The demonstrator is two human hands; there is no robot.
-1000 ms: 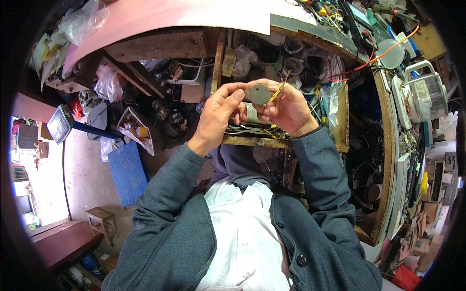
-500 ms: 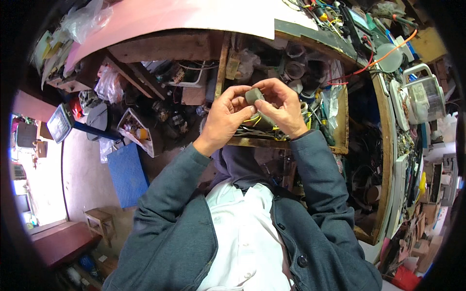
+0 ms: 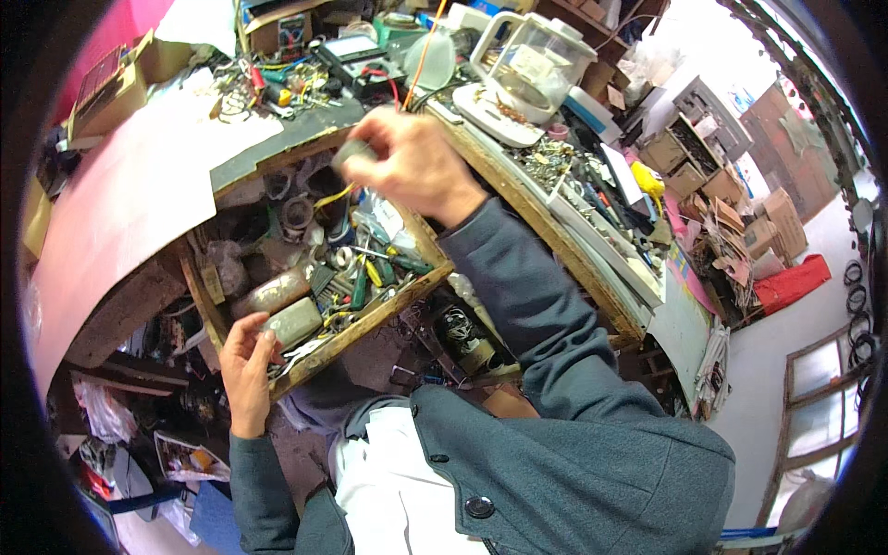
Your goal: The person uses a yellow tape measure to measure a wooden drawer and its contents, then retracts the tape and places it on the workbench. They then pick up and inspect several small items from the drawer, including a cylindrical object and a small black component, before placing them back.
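A brown cardboard box (image 3: 116, 88) sits at the bench's far left, a pale pink sheet (image 3: 120, 203) spread below it. The right hand (image 3: 412, 162) pinches a small grey round part (image 3: 354, 151) over the bench; a second ago both hands held it together. The left hand (image 3: 245, 365) now grips the wooden drawer's (image 3: 388, 305) front edge.

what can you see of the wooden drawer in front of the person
The wooden drawer is a shallow, worn tray of bare wood, pulled out from under the workbench and seen at a slant. It is crammed with screwdrivers, wires and small metal parts. The left hand grips its near front edge, beside a grey metal block. The right hand is above its far end, blurred.
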